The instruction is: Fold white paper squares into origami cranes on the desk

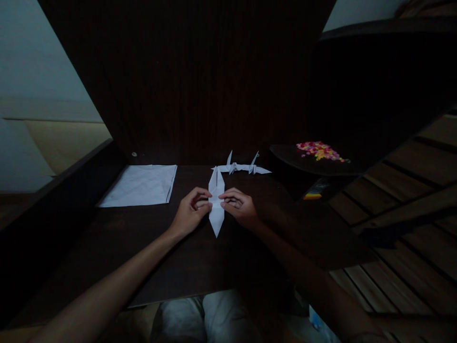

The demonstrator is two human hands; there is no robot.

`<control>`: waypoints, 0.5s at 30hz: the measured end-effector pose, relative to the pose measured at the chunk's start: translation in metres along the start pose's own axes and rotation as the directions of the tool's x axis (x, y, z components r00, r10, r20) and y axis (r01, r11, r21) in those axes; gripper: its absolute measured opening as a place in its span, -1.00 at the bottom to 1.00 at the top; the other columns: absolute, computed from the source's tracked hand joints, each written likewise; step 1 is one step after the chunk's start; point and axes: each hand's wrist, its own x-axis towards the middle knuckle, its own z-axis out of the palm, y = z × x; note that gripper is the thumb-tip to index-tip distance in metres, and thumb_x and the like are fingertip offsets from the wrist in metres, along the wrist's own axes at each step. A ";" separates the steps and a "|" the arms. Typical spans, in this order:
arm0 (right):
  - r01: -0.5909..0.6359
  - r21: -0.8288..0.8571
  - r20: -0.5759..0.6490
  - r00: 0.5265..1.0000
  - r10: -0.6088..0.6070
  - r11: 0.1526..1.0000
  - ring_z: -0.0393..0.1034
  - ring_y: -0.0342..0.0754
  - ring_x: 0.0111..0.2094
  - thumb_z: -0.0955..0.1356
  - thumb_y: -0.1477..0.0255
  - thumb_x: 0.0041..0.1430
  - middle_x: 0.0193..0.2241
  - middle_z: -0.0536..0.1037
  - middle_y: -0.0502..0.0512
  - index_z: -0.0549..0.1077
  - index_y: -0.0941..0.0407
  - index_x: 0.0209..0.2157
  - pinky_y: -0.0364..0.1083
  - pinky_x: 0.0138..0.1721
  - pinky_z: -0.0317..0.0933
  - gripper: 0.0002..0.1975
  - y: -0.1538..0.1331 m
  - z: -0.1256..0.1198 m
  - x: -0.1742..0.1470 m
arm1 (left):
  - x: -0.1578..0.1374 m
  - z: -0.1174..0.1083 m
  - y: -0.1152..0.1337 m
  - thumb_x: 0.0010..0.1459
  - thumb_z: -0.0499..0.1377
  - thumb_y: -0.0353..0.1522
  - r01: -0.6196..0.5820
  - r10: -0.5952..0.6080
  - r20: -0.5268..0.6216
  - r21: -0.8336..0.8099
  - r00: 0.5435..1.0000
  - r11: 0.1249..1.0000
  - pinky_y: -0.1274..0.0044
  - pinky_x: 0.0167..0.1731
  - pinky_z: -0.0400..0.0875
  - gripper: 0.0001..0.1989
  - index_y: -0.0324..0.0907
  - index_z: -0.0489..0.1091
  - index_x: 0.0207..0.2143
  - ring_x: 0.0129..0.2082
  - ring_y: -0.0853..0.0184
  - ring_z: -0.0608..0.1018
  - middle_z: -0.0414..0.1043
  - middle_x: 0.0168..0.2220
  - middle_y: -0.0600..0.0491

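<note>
Dim light; clock positions taken from the folded paper (pixel 216 216), a narrow white piece at the middle of the table (pixel 143 257), long axis running 12 to 6. Its 6 o'clock end comes to a single sharp point; the 12 o'clock half shows a slit down its centre line. Left hand (pixel 193 209) at 9 o'clock, right hand (pixel 240 205) at 3, each pinching a long edge at about mid-length, thumb nearer the body, fingers curled. Cannot tell whether the paper rests on the wood or sits just above it. At 1 to 2 o'clock, near the back panel (pixel 196 85), two white folded figures (pixel 253 169) side by side, each with a spike pointing up; the paper's far tip overlaps the left one in view, contact unclear. Between 9 and 10, a flat stack of white sheets (pixel 139 186), well apart from the left hand. At 2, farther out, a dark shelf (pixel 285 155) carrying a loose patch of small pink, red and yellow pieces (pixel 319 150). Wooden slats (pixel 392 190) at 3, beyond the table.
</note>
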 end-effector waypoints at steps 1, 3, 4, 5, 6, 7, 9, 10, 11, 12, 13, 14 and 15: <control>-0.001 0.001 -0.003 1.000 0.001 1.000 0.34 -0.17 -0.36 0.43 0.41 0.00 -0.31 0.40 0.06 0.54 0.11 -0.31 -0.17 -0.36 0.30 -0.84 0.001 0.000 0.000 | 0.000 0.000 -0.001 -0.04 0.25 -0.40 -0.007 0.007 0.009 0.021 1.000 1.000 0.57 -0.35 0.38 -0.79 -0.20 0.37 -0.29 -0.34 0.39 0.51 0.40 -0.28 0.07; 0.001 0.002 -0.007 1.000 -0.001 1.000 0.34 -0.17 -0.37 0.43 0.41 0.00 -0.32 0.40 0.06 0.54 0.11 -0.31 -0.18 -0.37 0.30 -0.84 0.002 0.001 0.000 | 0.000 -0.001 -0.002 -0.02 0.23 -0.40 -0.006 0.004 0.027 0.056 1.000 0.998 0.54 -0.34 0.39 -0.78 -0.21 0.41 -0.25 -0.34 0.37 0.51 0.44 -0.25 0.03; 0.004 0.002 -0.009 1.000 -0.004 1.000 0.35 -0.16 -0.36 0.43 0.40 0.00 -0.32 0.40 0.06 0.54 0.11 -0.31 -0.17 -0.37 0.31 -0.84 0.002 0.001 0.000 | 0.000 -0.001 -0.002 -0.02 0.23 -0.40 -0.005 0.003 0.028 0.068 1.000 0.998 0.53 -0.34 0.39 -0.77 -0.22 0.42 -0.24 -0.35 0.37 0.51 0.46 -0.25 0.01; 0.007 0.004 -0.011 1.000 -0.007 1.000 0.35 -0.16 -0.35 0.43 0.40 0.00 -0.32 0.40 0.06 0.54 0.11 -0.31 -0.17 -0.36 0.31 -0.83 0.002 0.001 0.000 | 0.000 -0.002 -0.002 -0.02 0.23 -0.40 -0.004 0.002 0.024 0.076 1.000 0.997 0.53 -0.34 0.39 -0.75 -0.22 0.43 -0.22 -0.35 0.36 0.51 0.47 -0.24 0.00; 0.009 0.008 -0.014 1.000 -0.009 1.000 0.36 -0.15 -0.34 0.43 0.41 -0.01 -0.32 0.41 0.06 0.54 0.10 -0.31 -0.17 -0.35 0.31 -0.84 0.002 0.002 -0.001 | 0.000 -0.002 -0.003 -0.03 0.24 -0.40 -0.003 0.002 0.017 0.081 1.000 0.997 0.53 -0.34 0.39 -0.74 -0.22 0.43 -0.21 -0.36 0.36 0.51 0.48 -0.24 -0.01; 0.009 0.013 -0.016 1.000 -0.009 1.000 0.37 -0.14 -0.32 0.43 0.41 0.00 -0.32 0.41 0.06 0.54 0.10 -0.31 -0.17 -0.34 0.32 -0.84 0.002 0.002 -0.001 | 0.000 -0.002 -0.003 -0.03 0.25 -0.40 -0.003 0.002 0.010 0.083 1.000 0.997 0.53 -0.34 0.38 -0.73 -0.23 0.43 -0.21 -0.36 0.36 0.50 0.48 -0.25 -0.01; 0.008 0.025 -0.016 1.000 -0.007 1.000 0.38 -0.14 -0.31 0.43 0.43 -0.01 -0.31 0.42 0.06 0.54 0.10 -0.31 -0.17 -0.33 0.32 -0.85 0.001 0.002 -0.001 | 0.000 -0.002 -0.002 -0.04 0.26 -0.40 0.006 -0.007 0.004 0.084 1.000 0.996 0.55 -0.35 0.38 -0.72 -0.23 0.44 -0.20 -0.36 0.37 0.49 0.48 -0.27 0.00; 0.007 0.030 -0.015 1.000 -0.007 1.000 0.38 -0.14 -0.31 0.43 0.44 -0.01 -0.31 0.43 0.06 0.54 0.10 -0.32 -0.18 -0.32 0.32 -0.85 0.000 0.002 -0.001 | 0.000 -0.002 -0.002 -0.04 0.26 -0.40 0.012 -0.013 0.004 0.083 1.000 0.996 0.55 -0.35 0.37 -0.71 -0.23 0.44 -0.20 -0.37 0.38 0.49 0.48 -0.29 0.01; 0.007 0.033 -0.016 1.000 -0.007 0.999 0.38 -0.14 -0.31 0.43 0.44 -0.01 -0.32 0.43 0.06 0.54 0.10 -0.32 -0.18 -0.33 0.32 -0.85 -0.001 0.002 -0.001 | 0.000 -0.003 -0.002 -0.04 0.26 -0.41 0.017 -0.017 0.006 0.079 1.000 0.997 0.56 -0.35 0.37 -0.70 -0.24 0.44 -0.19 -0.37 0.38 0.48 0.47 -0.31 0.01; 0.007 0.034 -0.017 1.000 -0.006 0.999 0.38 -0.15 -0.31 0.43 0.45 -0.02 -0.32 0.43 0.06 0.54 0.10 -0.32 -0.18 -0.33 0.32 -0.85 -0.001 0.003 -0.001 | 0.000 -0.002 -0.002 -0.05 0.26 -0.41 0.019 -0.019 0.005 0.072 1.000 0.997 0.56 -0.35 0.36 -0.70 -0.24 0.44 -0.19 -0.38 0.39 0.48 0.47 -0.32 0.02; 0.006 0.033 -0.018 1.000 -0.006 0.999 0.38 -0.15 -0.32 0.43 0.45 -0.03 -0.32 0.43 0.06 0.55 0.10 -0.32 -0.18 -0.34 0.32 -0.85 -0.002 0.003 -0.001 | 0.000 -0.002 -0.002 -0.05 0.26 -0.41 0.022 -0.022 0.003 0.063 1.000 0.998 0.56 -0.35 0.36 -0.70 -0.24 0.43 -0.19 -0.38 0.39 0.48 0.46 -0.34 0.03; 0.006 0.032 -0.020 1.000 -0.006 0.999 0.38 -0.15 -0.33 0.43 0.46 -0.03 -0.32 0.43 0.06 0.55 0.10 -0.32 -0.18 -0.35 0.32 -0.84 -0.002 0.003 -0.001 | 0.000 -0.002 -0.002 -0.05 0.27 -0.41 0.026 -0.026 0.000 0.054 1.000 0.998 0.56 -0.35 0.36 -0.70 -0.25 0.43 -0.19 -0.39 0.39 0.47 0.46 -0.35 0.03; 0.007 0.031 -0.022 1.000 -0.006 0.999 0.37 -0.16 -0.34 0.44 0.46 -0.04 -0.32 0.43 0.05 0.55 0.10 -0.32 -0.18 -0.36 0.32 -0.84 -0.002 0.003 -0.001 | 0.000 -0.001 -0.001 -0.06 0.27 -0.41 0.032 -0.032 -0.004 0.044 0.999 0.999 0.56 -0.36 0.36 -0.69 -0.25 0.43 -0.20 -0.40 0.40 0.47 0.45 -0.37 0.04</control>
